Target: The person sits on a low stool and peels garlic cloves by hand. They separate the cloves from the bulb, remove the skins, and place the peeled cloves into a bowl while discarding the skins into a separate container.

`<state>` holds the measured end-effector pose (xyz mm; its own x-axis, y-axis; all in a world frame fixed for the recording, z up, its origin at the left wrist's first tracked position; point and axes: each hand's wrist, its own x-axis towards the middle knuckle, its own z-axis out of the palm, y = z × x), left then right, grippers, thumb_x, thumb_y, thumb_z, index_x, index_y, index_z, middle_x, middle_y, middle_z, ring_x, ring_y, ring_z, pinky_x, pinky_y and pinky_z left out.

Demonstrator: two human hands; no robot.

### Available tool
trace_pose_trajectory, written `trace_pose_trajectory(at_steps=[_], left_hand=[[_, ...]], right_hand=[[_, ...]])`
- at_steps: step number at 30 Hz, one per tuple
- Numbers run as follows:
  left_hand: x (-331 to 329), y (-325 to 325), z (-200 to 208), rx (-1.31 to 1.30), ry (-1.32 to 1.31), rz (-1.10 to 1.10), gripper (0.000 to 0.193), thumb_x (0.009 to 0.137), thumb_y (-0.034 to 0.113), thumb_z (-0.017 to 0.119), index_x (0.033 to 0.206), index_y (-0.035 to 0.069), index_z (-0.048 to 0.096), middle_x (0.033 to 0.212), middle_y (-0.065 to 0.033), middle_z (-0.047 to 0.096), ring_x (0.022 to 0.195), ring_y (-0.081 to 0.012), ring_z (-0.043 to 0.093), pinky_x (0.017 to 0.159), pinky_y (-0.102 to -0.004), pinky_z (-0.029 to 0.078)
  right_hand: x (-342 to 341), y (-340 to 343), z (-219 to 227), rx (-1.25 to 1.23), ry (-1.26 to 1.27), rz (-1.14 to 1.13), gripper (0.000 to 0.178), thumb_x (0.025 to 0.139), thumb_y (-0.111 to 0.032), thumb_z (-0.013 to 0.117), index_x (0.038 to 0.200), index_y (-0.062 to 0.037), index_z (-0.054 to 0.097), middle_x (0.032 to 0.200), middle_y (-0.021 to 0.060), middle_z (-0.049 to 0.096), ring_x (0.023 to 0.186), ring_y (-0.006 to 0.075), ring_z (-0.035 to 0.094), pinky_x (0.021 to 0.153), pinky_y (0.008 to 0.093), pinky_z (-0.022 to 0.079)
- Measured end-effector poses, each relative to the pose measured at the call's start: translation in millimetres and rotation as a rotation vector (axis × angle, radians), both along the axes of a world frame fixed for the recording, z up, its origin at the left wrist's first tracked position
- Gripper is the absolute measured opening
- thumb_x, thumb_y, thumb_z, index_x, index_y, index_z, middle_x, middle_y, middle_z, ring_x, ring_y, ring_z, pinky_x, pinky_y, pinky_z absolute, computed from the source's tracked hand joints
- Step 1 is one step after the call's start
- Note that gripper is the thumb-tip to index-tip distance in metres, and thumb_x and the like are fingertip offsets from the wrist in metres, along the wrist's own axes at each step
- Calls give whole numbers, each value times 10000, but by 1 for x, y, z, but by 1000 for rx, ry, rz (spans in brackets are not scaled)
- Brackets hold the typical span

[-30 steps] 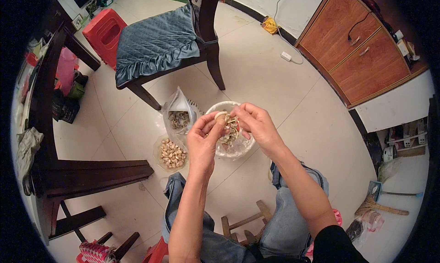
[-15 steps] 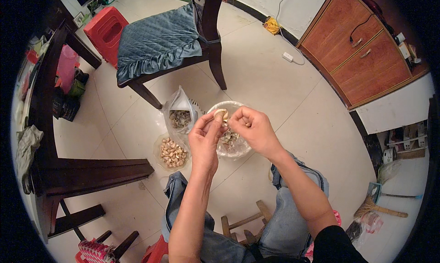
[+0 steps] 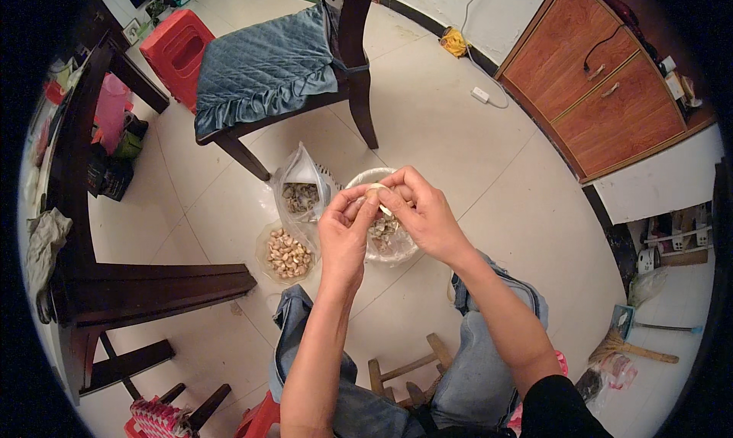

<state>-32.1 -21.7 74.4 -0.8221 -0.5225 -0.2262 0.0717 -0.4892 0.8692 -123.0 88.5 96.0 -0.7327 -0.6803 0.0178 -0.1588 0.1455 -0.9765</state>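
Observation:
My left hand [image 3: 345, 236] and my right hand [image 3: 429, 218] meet in front of me, fingertips together. Both pinch a small cream-coloured curved piece [image 3: 384, 208], whose kind I cannot make out; the fingers cover most of it. Below them stands a round whitish basin [image 3: 405, 256] with a thin plastic liner, holding pale and greyish scraps [image 3: 382, 232]. To its left, a clear plastic bag [image 3: 296, 163] stands open with dark grey-brown pieces [image 3: 300, 198] inside. Closer to me, a shallow see-through dish [image 3: 265, 272] holds many cream-and-tan clove-shaped pieces [image 3: 289, 253].
Beyond the bag stands a dark wooden chair with a blue quilted cover [image 3: 259, 68], beside a red plastic stool [image 3: 177, 56]. A dark table [image 3: 153, 293] is at the left. Wooden cabinets [image 3: 588, 79] line the right wall; a small broom [image 3: 634, 348] lies at lower right.
My right hand has shifted slightly left, and its fingertips have closed in on the pale piece beside the left ones. The basin, bag and dish stay put.

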Motion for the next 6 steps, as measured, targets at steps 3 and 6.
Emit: trace_pose_trajectory(at_steps=[3,6], left_hand=[[1,-1,0,-38,-34,-40,278,935,168,665,1137,-10,598,926,-61,683,832,-119,641,790,-229,503],[2,-4,-5,-78,-95,-131,292,932,198,672,1137,2,603,927,-69,691,823,-120,646,775,-220,501]], right_hand=[[4,-1,7,3,-24,-5,261,998,-245,555,1042,10,519,770,111,666,707,140,637,650,302,503],[3,2,7,49,-30,-3,278,1001,-268,550,1051,3,519,819,127,680,759,159,667,686,300,523]])
